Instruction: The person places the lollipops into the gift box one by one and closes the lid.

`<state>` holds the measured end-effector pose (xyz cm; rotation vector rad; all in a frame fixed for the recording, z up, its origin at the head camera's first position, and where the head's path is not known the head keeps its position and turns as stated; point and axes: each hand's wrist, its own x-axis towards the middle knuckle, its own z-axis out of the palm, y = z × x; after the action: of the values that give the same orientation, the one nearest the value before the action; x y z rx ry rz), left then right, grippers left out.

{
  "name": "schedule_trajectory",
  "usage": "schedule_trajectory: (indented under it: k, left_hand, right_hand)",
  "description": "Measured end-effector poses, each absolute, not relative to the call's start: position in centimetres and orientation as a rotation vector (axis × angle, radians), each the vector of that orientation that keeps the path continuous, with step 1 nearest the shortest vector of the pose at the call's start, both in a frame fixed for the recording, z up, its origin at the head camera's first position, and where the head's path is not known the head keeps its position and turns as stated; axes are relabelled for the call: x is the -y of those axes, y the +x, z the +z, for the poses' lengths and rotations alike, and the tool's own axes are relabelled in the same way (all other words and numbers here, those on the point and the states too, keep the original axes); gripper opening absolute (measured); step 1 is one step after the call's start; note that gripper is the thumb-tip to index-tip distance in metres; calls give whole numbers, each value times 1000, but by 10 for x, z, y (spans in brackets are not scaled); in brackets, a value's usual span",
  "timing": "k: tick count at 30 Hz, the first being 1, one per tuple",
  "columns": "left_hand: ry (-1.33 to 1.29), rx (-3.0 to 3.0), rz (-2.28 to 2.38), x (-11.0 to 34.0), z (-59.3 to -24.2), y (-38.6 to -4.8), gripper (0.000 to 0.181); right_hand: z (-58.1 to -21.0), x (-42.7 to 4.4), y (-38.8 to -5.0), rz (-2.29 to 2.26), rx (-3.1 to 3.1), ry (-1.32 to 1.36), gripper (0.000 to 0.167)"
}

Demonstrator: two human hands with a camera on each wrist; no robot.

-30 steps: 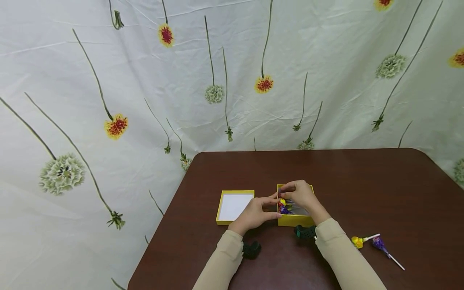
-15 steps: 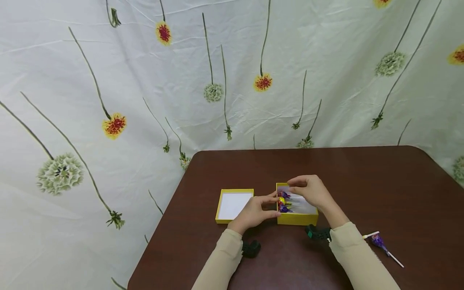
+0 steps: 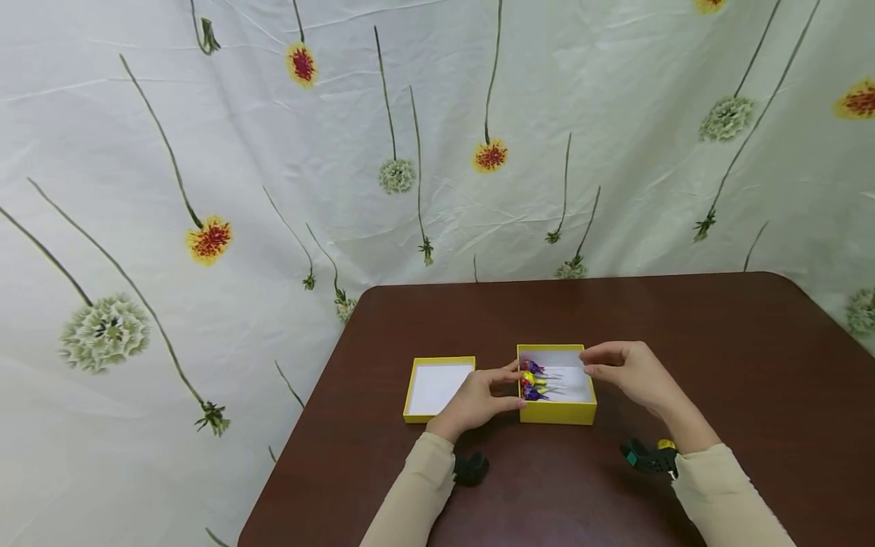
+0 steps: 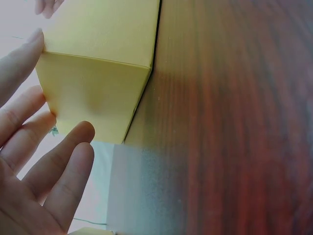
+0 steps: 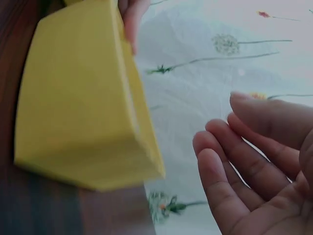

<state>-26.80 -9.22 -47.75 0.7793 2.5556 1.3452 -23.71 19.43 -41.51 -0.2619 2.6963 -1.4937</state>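
Observation:
A yellow box (image 3: 557,412) with a white inside stands without its lid on the table. Several lollipops lie in it, heads to the left: a yellow-wrapped lollipop (image 3: 528,378) between darker purple and red ones. My left hand (image 3: 480,399) rests at the box's left side, thumb and fingertips touching the rim, fingers mostly straight. In the left wrist view its thumb touches a corner of the box (image 4: 93,93). My right hand (image 3: 632,371) hovers by the box's right edge, fingers loosely bent. The right wrist view shows that hand (image 5: 259,166) holding nothing, apart from the box.
The box's lid (image 3: 440,386), white inside with a yellow rim, lies left of the box. A bit of yellow wrapper (image 3: 666,444) shows behind the right wrist strap; the sleeve hides what lies there. Behind the brown table (image 3: 437,319) hangs a flowered cloth (image 3: 615,114).
My right hand has drawn back from inside the box to its right edge, uncovering the lollipops. My left hand has stayed at the box. The right sleeve now covers the loose lollipops on the table.

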Motion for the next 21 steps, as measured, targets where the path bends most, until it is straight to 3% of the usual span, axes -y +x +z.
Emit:
schedule_trajectory:
  k: [21]
  left_hand:
    - [736, -2533, 1362, 91, -475, -266, 50]
  right_hand:
    - [-450, -290, -206, -1358, -2333, -506, 45]
